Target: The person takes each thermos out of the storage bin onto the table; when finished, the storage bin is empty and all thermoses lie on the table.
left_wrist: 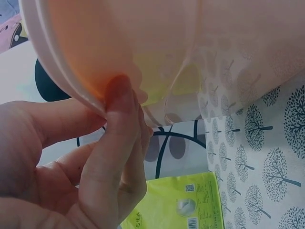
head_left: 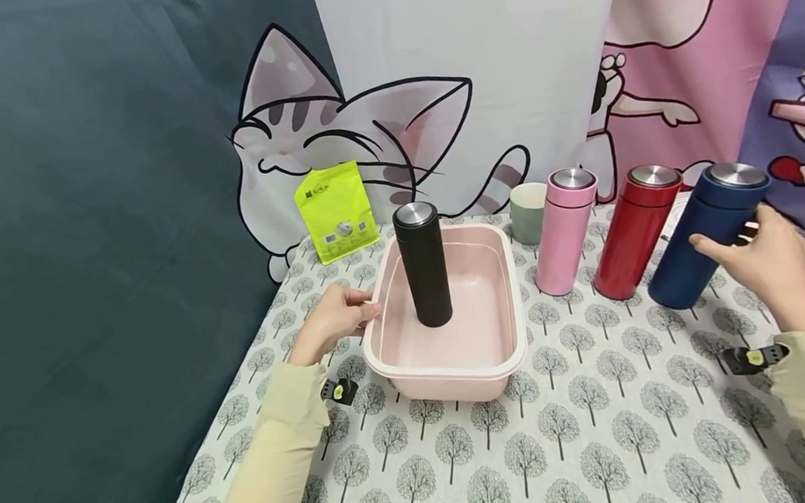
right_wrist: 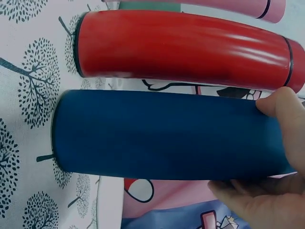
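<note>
A pale pink plastic basin (head_left: pixel 479 340) sits on the table, its left rim pinched between the thumb and fingers of my left hand (head_left: pixel 337 316). The left wrist view shows the thumb (left_wrist: pixel 119 102) at the basin's wall. Inside the basin stands a black thermos (head_left: pixel 426 269) with a silver lid top. At the right, my right hand (head_left: pixel 768 261) grips the upper part of a dark blue thermos (head_left: pixel 696 242), thumb on the near side and fingers partly hidden behind. To its left stand a red thermos (head_left: pixel 636 239) and a pink thermos (head_left: pixel 564 240).
A green cup (head_left: pixel 528 223) stands behind the pink thermos. Toward the back left, a lime-yellow pouch (head_left: pixel 337 213) leans against the cat-printed backdrop (head_left: pixel 365 121). A cloth with tree prints (head_left: pixel 489 491) covers the table, whose left edge borders a dark curtain (head_left: pixel 95 265).
</note>
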The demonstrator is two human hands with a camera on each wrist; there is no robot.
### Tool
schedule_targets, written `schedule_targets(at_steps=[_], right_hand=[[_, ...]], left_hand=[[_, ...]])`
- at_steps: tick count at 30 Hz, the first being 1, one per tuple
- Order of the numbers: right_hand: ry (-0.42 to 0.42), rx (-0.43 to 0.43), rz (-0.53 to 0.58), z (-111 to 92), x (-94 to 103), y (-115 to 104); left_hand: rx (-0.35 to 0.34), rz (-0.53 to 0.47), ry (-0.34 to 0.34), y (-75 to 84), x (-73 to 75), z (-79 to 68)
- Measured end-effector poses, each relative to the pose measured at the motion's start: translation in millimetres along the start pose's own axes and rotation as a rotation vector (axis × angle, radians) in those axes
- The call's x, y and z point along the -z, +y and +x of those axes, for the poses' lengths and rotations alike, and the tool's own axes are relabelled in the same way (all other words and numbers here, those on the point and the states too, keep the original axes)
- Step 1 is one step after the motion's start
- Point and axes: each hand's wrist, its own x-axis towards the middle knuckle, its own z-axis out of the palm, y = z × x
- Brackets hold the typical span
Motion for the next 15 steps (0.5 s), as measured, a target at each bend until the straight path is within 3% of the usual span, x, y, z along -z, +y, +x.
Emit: schedule_targets(at_steps=[4,10,15], right_hand=[[0.033,-0.091,0.017,-9.1,0.1,-5.5],[0.183,-0.255,0.124,-27.6,2.9,-18.4],[0.273,-0.249,0.188,-36.3,-0.5,-30.9]], left_hand=[[0.011,0.001,0.009,1.8,0.1,-0.7],[0.012,0.007,0.014,3.4,-1.1,-2.1],[0.008,0.000,0.023,1.2,0.0,-2.5]])
